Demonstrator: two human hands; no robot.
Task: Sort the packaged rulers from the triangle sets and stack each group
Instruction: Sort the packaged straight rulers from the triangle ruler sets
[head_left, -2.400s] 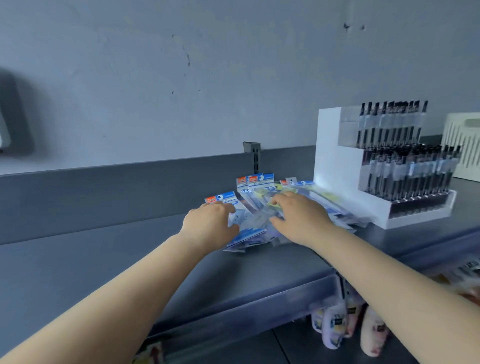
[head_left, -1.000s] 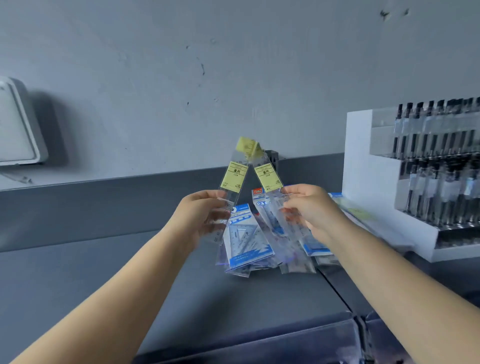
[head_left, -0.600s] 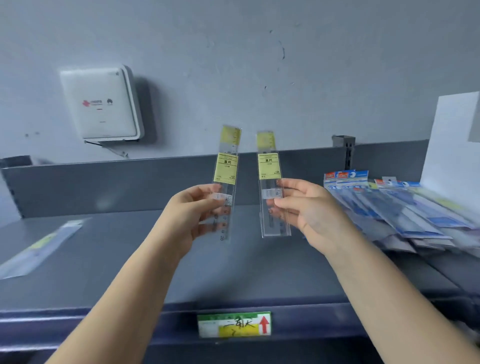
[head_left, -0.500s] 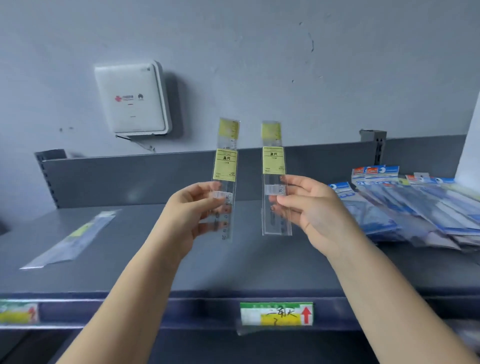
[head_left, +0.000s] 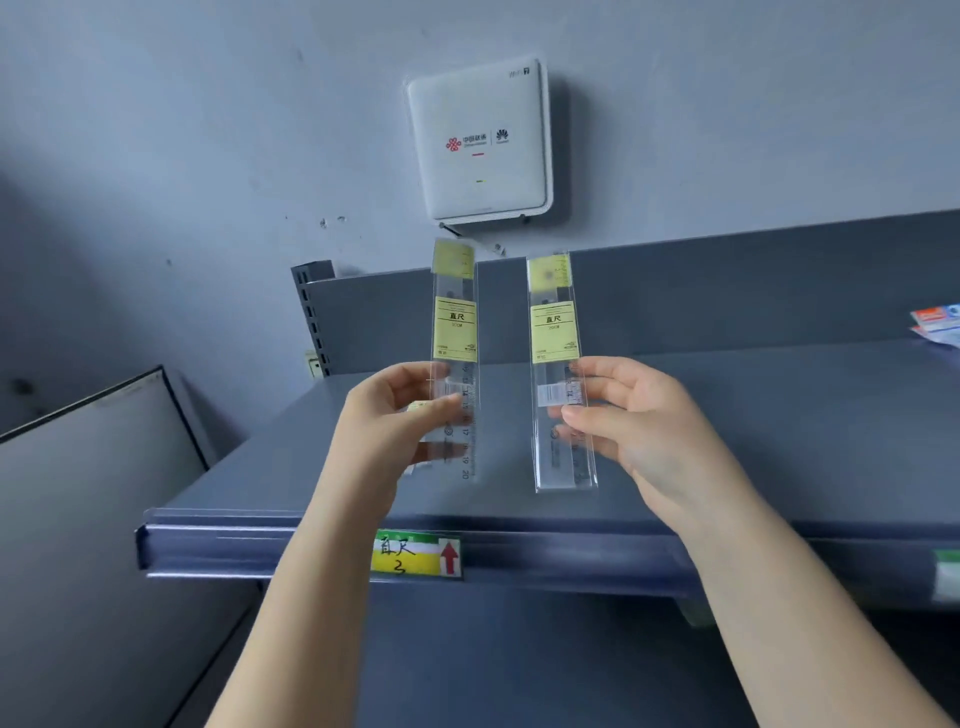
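Observation:
Two clear packaged rulers with yellow labels stand upright above the grey shelf (head_left: 753, 415). My left hand (head_left: 387, 421) pinches the left ruler (head_left: 455, 332) near its middle, thumb in front and fingers behind. My right hand (head_left: 639, 426) pinches the right ruler (head_left: 556, 332) the same way. The two rulers are apart and roughly parallel. At the far right edge only a corner of the blue and orange triangle set packages (head_left: 937, 322) shows. A bit of another package shows behind my left hand's fingers, mostly hidden.
A white wall-mounted box (head_left: 480, 145) hangs above the shelf's back panel. A yellow and green price label (head_left: 415, 557) with a red arrow sits on the shelf's front rail. A dark-framed panel (head_left: 98, 467) leans at the left. The shelf's left end is by a slotted upright (head_left: 311, 317).
My view has swung left, away from the triangle set pile, which now sits at the far right edge. Both hands still hold their rulers upright, now over the shelf's left end.

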